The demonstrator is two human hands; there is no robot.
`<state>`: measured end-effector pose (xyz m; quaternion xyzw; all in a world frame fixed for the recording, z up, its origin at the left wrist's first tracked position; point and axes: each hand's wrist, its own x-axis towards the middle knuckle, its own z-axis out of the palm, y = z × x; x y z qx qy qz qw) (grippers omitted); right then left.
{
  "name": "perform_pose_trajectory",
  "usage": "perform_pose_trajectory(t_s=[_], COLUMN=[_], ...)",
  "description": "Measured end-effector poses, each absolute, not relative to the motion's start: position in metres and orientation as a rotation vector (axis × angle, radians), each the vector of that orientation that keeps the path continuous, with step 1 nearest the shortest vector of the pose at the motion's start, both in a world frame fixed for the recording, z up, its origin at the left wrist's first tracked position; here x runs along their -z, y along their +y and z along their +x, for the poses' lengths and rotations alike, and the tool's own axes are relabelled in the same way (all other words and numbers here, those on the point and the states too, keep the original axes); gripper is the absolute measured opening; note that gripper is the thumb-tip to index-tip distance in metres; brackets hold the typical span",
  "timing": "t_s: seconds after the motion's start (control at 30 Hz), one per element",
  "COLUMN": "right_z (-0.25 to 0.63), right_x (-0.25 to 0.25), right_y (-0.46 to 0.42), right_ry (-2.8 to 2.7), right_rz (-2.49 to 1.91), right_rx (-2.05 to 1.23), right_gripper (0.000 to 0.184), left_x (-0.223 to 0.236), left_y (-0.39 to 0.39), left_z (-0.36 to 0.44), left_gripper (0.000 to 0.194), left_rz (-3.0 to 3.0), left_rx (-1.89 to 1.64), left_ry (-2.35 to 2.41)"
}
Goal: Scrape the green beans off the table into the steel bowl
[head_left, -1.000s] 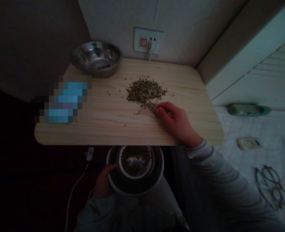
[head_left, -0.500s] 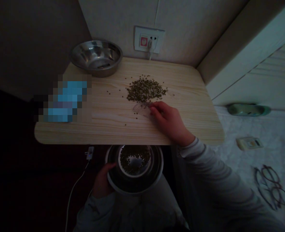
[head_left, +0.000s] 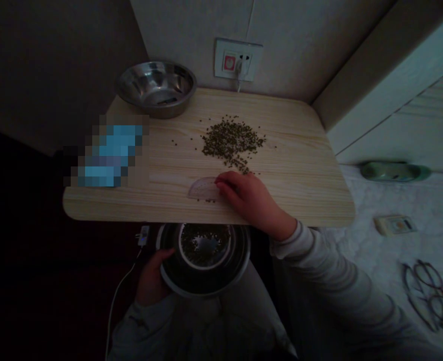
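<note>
Between the fingers of my right hand [head_left: 249, 198] is a clear, half-round protractor [head_left: 202, 189], lying low on the table near its front edge. A few loose green beans lie along the protractor's near edge. Beyond it spreads a pile of small dark-green beans [head_left: 231, 138], with a thin trail reaching toward my right hand. Below the table edge, my left hand [head_left: 153, 278] grips the left rim of a wide metal basin [head_left: 195, 286] above my lap. Inside that basin sits a smaller pale-rimmed bowl [head_left: 224, 258] with beans around its inner surface.
A steel bowl [head_left: 157, 87] stands at the table's back left, a dark item inside. A pixelated blue patch [head_left: 112, 155] covers something at the left. Behind is a wall socket [head_left: 238, 60]. A charger [head_left: 143, 235] with a white cable hangs below. Glasses [head_left: 432, 293] lie at right.
My right hand has drawn the protractor toward the table's front edge and slightly left, away from the pile. Some beans now trail out of the pile's near side. The view has shifted slightly.
</note>
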<state>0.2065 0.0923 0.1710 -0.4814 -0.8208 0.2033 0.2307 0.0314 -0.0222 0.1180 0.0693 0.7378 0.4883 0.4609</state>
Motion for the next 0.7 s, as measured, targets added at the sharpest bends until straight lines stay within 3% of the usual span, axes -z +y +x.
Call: perform_pose_trajectory(t_s=[0.27, 0.43, 0.53, 0.7], right_z=[0.205, 0.23, 0.255, 0.283], right_x=[-0.178, -0.181, -0.175, -0.164], right_y=[0.062, 0.069, 0.087, 0.11], right_ry=[-2.393, -2.112, -1.843, -1.695], right_rz=[-1.181, -1.219, -1.397, -1.521], right_rx=[-0.747, -0.911, -0.756, -0.547], right_gripper=[0.023, 0.021, 0.022, 0.021], left_x=[-0.106, -0.109, -0.12, -0.129], left_y=[-0.029, -0.03, -0.024, -0.014], left_z=[0.026, 0.029, 0.036, 0.048], left_gripper=[0.014, 0.019, 0.013, 0.028], left_rz=[0.076, 0.112, -0.026, -0.248], left_rx=[-1.16, -1.206, -1.05, -0.936], left_ry=[1.676, 1.614, 1.541, 1.481])
